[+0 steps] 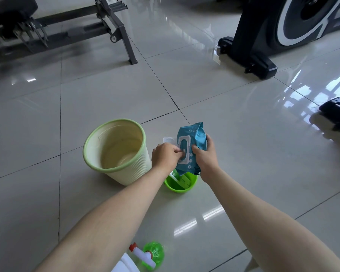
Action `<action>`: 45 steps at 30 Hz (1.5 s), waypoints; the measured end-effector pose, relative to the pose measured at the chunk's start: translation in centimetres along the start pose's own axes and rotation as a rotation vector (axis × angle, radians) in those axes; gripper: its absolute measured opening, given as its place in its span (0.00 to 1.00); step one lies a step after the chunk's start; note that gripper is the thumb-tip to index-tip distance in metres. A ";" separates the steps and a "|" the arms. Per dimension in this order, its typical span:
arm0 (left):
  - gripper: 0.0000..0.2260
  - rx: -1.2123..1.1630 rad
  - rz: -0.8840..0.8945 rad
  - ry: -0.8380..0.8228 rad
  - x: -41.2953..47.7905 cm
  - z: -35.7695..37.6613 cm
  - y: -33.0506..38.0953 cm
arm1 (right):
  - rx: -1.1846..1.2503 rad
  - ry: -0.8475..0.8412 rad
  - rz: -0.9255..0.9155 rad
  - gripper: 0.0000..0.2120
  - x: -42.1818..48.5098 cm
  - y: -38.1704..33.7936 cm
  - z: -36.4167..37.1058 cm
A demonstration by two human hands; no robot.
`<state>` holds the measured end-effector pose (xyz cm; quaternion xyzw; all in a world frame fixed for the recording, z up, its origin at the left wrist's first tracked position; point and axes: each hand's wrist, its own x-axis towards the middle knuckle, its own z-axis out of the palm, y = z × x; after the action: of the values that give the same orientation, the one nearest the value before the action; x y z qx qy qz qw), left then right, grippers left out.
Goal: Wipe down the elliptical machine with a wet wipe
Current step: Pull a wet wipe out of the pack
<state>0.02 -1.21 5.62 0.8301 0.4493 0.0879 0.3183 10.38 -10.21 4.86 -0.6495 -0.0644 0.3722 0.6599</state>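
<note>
While right fingers (208,141) grip the wipe pack (195,134), left fingers (178,152) pinch at its opening (183,144).

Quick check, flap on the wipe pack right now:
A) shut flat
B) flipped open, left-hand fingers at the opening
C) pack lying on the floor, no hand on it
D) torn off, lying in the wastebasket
B: the white flap of the wipe pack is swung out to the side, the left hand has its fingers at the opening, and the right hand grips the pack.
</note>
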 end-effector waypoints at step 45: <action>0.11 -0.525 -0.173 0.043 -0.1 -0.1 0.6 | -0.348 0.088 -0.111 0.40 0.1 -0.9 -0.1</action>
<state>0.32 -1.50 6.13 0.6756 0.4869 0.1914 0.5194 10.84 -10.11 5.62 -0.7651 -0.1347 0.2897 0.5591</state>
